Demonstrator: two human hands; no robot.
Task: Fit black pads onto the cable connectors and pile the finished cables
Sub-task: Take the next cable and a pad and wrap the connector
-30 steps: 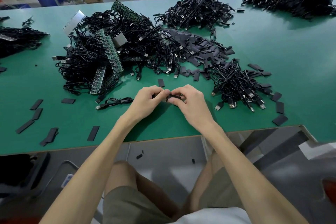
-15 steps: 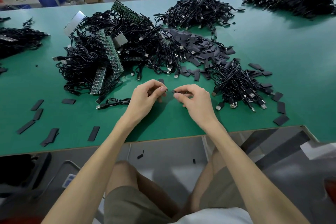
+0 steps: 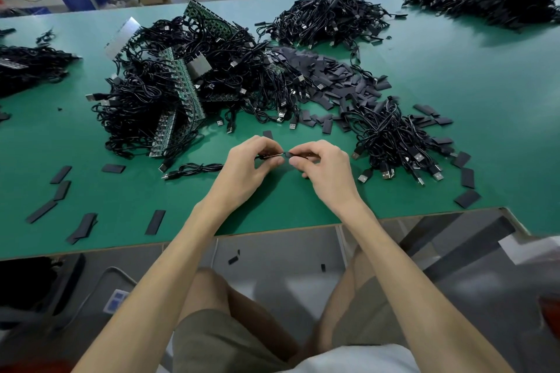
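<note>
Both hands meet low over the green table [image 3: 454, 76], near its front edge, probably so connector and pad can be lined up end to end. The left hand [image 3: 248, 169] pinches a thin black cable [image 3: 266, 157] close to its connector. The right hand [image 3: 327, 172] pinches what looks like a small flat black pad [image 3: 288, 154] against it. Fingers hide the joint, so I cannot tell whether the pad is seated. A heap of loose black rectangular pads [image 3: 330, 82] and a pile of black cables [image 3: 397, 142] lie near, on the right.
</note>
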